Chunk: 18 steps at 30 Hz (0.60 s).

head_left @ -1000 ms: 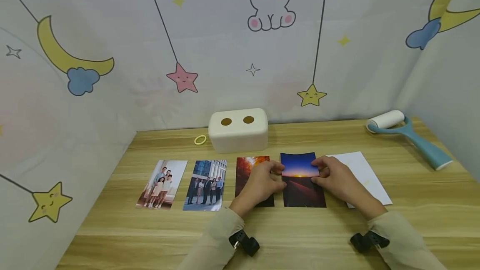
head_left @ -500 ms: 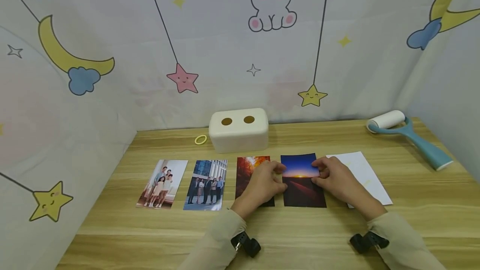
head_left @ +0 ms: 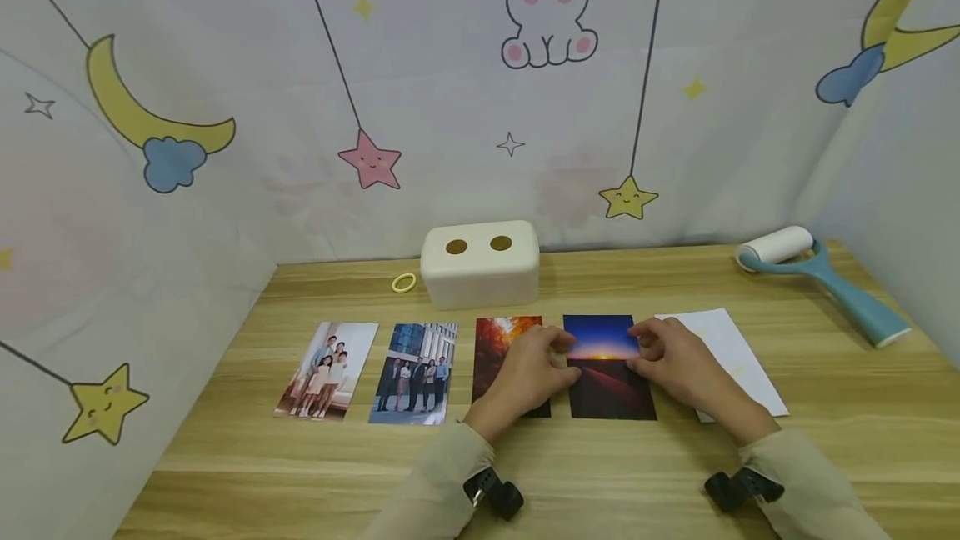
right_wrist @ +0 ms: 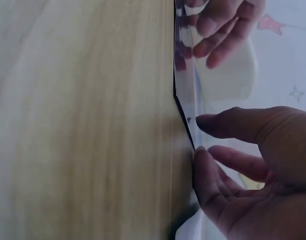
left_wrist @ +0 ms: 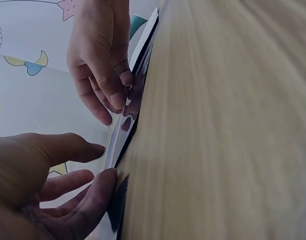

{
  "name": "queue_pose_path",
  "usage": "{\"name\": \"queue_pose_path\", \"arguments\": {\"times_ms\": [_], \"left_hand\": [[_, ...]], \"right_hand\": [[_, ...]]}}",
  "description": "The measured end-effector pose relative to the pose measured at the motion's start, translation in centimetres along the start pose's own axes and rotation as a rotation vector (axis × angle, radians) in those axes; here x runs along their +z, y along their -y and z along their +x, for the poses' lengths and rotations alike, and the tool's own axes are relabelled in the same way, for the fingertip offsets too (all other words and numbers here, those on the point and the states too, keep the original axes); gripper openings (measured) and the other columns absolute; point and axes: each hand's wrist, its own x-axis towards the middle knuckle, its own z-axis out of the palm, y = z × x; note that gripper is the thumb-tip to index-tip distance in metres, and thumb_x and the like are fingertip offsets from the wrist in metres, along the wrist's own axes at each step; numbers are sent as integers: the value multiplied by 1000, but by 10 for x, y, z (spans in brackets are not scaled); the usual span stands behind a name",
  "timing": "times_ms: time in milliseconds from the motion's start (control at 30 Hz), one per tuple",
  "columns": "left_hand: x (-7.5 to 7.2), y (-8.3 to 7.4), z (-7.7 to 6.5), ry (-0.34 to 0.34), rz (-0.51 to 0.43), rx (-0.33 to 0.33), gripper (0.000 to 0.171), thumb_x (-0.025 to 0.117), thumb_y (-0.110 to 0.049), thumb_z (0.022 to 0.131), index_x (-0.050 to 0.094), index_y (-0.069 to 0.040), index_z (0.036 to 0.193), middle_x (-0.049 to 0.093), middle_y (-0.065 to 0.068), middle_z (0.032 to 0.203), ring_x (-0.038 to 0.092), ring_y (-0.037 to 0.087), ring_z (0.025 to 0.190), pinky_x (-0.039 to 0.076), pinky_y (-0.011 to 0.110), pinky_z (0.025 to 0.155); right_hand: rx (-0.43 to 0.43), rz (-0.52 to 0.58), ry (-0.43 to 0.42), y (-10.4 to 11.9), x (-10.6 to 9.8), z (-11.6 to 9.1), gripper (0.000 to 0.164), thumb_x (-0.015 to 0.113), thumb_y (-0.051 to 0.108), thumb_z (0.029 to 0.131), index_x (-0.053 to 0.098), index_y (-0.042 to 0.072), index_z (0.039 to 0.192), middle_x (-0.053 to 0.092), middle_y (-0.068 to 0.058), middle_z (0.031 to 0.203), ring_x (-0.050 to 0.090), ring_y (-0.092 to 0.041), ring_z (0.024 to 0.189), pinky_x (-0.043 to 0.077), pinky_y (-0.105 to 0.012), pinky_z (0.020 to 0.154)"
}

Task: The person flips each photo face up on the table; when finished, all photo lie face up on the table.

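A sunset photo (head_left: pixel 603 373) lies on the wooden table between both hands in the head view. My left hand (head_left: pixel 528 369) touches its left edge with bent fingers and partly covers an autumn-forest photo (head_left: pixel 498 348). My right hand (head_left: pixel 675 357) touches the sunset photo's right edge and overlaps a white sheet (head_left: pixel 720 340). A gap shows between thumb and forefinger of the left hand (left_wrist: pixel 57 185) in the left wrist view. In the right wrist view, the thumb of the right hand (right_wrist: pixel 263 175) is at the photo's edge, its forefinger just apart from the thumb.
To the left lie a family photo (head_left: pixel 326 371) and a group photo (head_left: pixel 412 373). Behind them are a white box (head_left: pixel 480 277) with two holes and a yellow ring (head_left: pixel 404 282). A blue-handled lint roller (head_left: pixel 832 273) lies at the back right, near the fabric wall.
The sunset photo's upper part has come down from a raised, bent position, and it now looks flat. Both hands stay at its edges, almost unmoved. The head view has shifted slightly.
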Motion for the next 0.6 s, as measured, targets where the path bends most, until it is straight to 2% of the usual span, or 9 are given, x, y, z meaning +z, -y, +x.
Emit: {"name": "queue_pose_path", "arguments": {"times_ms": [300, 600], "left_hand": [[6, -5, 0, -36, 16, 21, 30, 85, -10, 88, 76, -1, 116, 70, 9, 105, 71, 15, 87, 54, 23, 74], [18, -23, 1, -17, -8, 41, 31, 84, -11, 90, 75, -3, 120, 69, 6, 107, 72, 12, 93, 54, 19, 76]], "right_hand": [[26, 60, 28, -3, -10, 0, 42, 82, 10, 93, 66, -7, 127, 68, -21, 116, 70, -34, 98, 58, -47, 79], [48, 38, -27, -11, -32, -2, 45, 78, 17, 98, 63, -7, 134, 67, -25, 123, 71, -38, 101, 60, -47, 77]]}}
